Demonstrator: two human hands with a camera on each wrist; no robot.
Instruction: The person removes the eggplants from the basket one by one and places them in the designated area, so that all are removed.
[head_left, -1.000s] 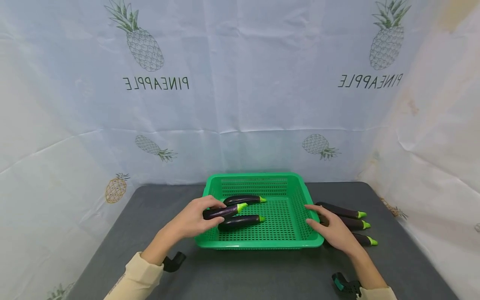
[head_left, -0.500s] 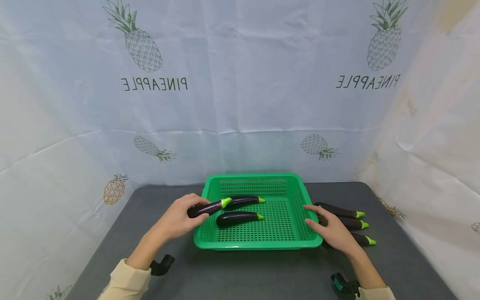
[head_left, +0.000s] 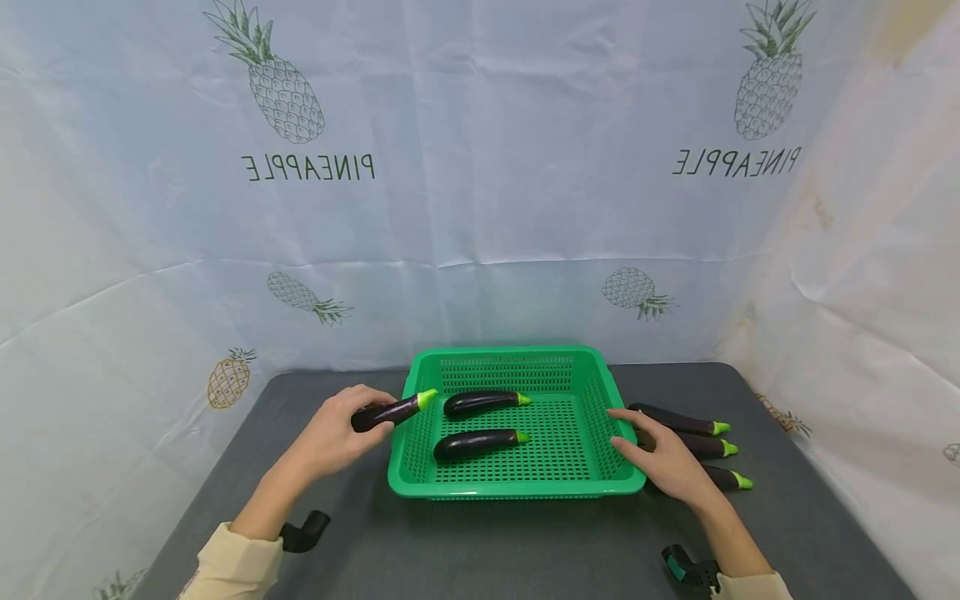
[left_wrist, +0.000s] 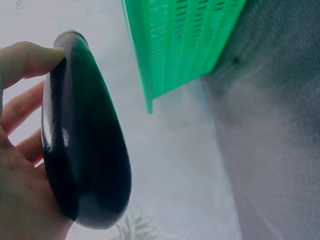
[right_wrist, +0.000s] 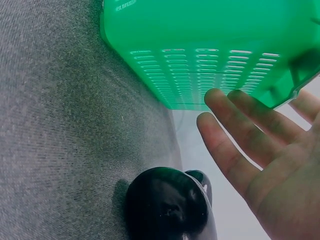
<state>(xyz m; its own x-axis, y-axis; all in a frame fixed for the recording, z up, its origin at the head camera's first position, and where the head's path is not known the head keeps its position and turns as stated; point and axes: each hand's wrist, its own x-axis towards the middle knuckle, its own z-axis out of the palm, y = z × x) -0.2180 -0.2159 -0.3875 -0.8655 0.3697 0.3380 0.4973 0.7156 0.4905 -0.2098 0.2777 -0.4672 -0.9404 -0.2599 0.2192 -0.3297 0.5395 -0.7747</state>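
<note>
- Left hand [head_left: 337, 429]: fingers and thumb curled round one eggplant [head_left: 386, 413], thumb near the narrow end; firm-looking grip.
- That eggplant: raised at the left side of the green basket [head_left: 517, 490], stem end angled up toward it, broad end toward the palm. Left wrist view shows a gap between it and the basket.
- Right hand [head_left: 667, 458]: fingers extended and relaxed at the basket's right rim, no eggplant in it. How hard it bears on the rim, cannot tell.
- Inside the basket: two eggplants lying apart, a rear one [head_left: 482, 403] and a front one [head_left: 476, 445], stems pointing right.
- Right of the basket, on the grey desk [head_left: 517, 550]: three more eggplants [head_left: 703, 447], partly hidden by the right hand.
- Handling, judged by eye: light to middling weight, more of it in the bulbous end. Glossy skin, likely slippery; flesh probably firm with slight give, liable to bruise or mark under fingernails.
- Best hold, likely: thumb against fingers across the body, a little toward the broad end for balance. The stem cap offers a grippier but narrower purchase.
</note>
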